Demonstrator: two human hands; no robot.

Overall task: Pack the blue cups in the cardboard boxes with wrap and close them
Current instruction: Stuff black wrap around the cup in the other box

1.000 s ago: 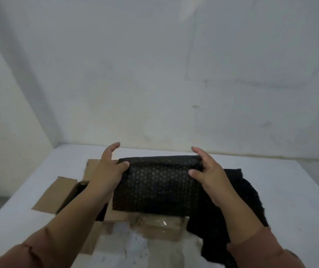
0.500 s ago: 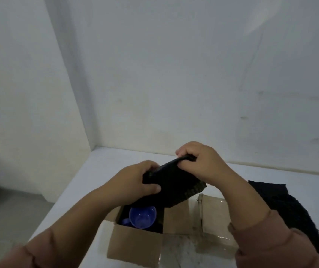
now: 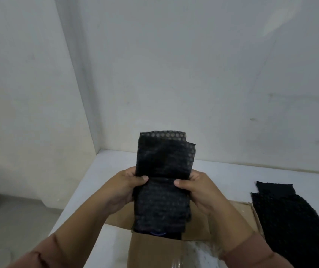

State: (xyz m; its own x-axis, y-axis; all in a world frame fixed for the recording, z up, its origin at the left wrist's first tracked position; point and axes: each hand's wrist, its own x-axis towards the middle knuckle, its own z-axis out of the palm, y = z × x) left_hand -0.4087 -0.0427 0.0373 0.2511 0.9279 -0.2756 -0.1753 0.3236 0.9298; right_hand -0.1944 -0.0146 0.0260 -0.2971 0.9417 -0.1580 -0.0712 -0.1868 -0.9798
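Both hands up in front of me, holding one folded wrap [image 3: 162, 171], black bubble type, standing upright between them. My left hand [image 3: 124, 187] grips its left edge, thumb curled over the front and fingers behind. My right hand [image 3: 199, 189] grips the right edge the same way, thumb on the front. The thumbs point at each other across the wrap, apart, not touching. The top of the wrap sticks up above both hands, layers slightly offset, against the white wall [image 3: 193, 74]. The lower part hangs down below my hands into the open cardboard box [image 3: 154, 246], which sits on the white counter [image 3: 222, 175] directly under my hands. The box's flaps are folded out: one below my left hand and one below and right of my right hand. Blue cup [image 3: 157, 233] is inside the box, straight below the hands; only a thin blue sliver shows under the wrap's bottom edge, rest hidden. Spare wrap [image 3: 290, 219], more black sheets, lies flat on the counter well right of my right hand, just beside the right flap. Brown sleeves on both forearms.
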